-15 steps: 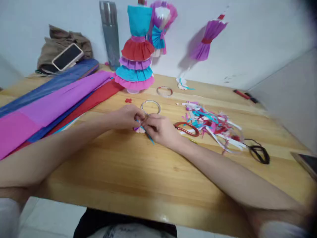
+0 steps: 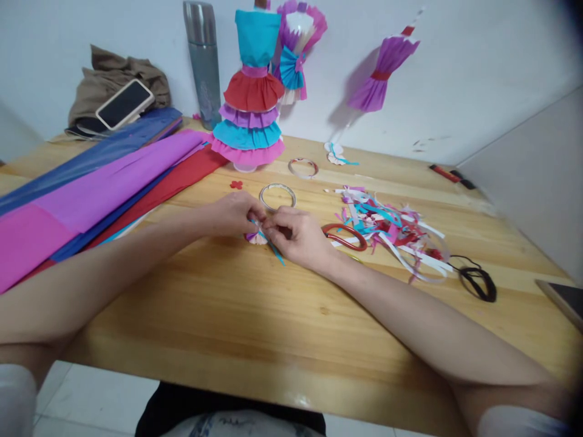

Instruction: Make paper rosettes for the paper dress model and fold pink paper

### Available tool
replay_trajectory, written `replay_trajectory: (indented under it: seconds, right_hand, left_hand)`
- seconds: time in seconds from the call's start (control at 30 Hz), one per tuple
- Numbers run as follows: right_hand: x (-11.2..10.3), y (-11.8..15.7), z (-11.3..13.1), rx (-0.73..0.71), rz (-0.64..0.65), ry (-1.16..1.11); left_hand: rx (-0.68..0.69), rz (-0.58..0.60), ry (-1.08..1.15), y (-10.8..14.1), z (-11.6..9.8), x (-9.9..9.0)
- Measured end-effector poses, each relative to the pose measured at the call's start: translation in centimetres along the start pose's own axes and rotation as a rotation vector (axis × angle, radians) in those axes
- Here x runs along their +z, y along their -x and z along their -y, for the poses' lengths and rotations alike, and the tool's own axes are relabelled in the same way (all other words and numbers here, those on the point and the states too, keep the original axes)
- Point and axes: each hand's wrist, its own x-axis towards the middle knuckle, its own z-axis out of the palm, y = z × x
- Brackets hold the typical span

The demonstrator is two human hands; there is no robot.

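Both hands meet over the wooden table (image 2: 255, 315), closed round a small pleated paper piece (image 2: 256, 238) in pale pink and purple with a thin blue strip (image 2: 277, 254) trailing from it. My left hand (image 2: 237, 213) pinches the piece from the left, its fingertips bent down. My right hand (image 2: 296, 233) has thumb and fingers pressed together at the piece's right side. Fingers hide most of the upper part. A roll of tape (image 2: 277, 197) lies just behind the hands, and red-handled scissors (image 2: 345, 237) rest right of my right hand.
Crepe paper sheets (image 2: 104, 182) spread on the left. Paper scraps (image 2: 392, 224) and a black cord (image 2: 477, 283) lie at the right. Along the back are a bottle (image 2: 203, 67), a ruffled paper dress (image 2: 253, 91), another tape ring (image 2: 303, 167) and a white paper rosette (image 2: 335, 153).
My right hand has shifted very slightly to the right, and the blue strip's end with it. My left hand stays nearly in place.
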Motion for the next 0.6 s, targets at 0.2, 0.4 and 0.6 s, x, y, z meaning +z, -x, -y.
replay_trajectory:
  seconds: [0.2,0.4,0.6]
  right_hand:
    - [-0.2,0.1,0.8,0.073,0.082,0.072]
    - [-0.2,-0.1,0.6,0.089,0.114,0.114]
    - [-0.2,-0.2,0.6,0.136,0.112,0.138]
  left_hand:
    - [0.033,0.007,0.025,0.0,0.4,-0.1]
    - [0.063,-0.051,0.015,0.3,0.1,-1.0]
    - [-0.041,-0.044,-0.082,0.7,-0.3,-1.6]
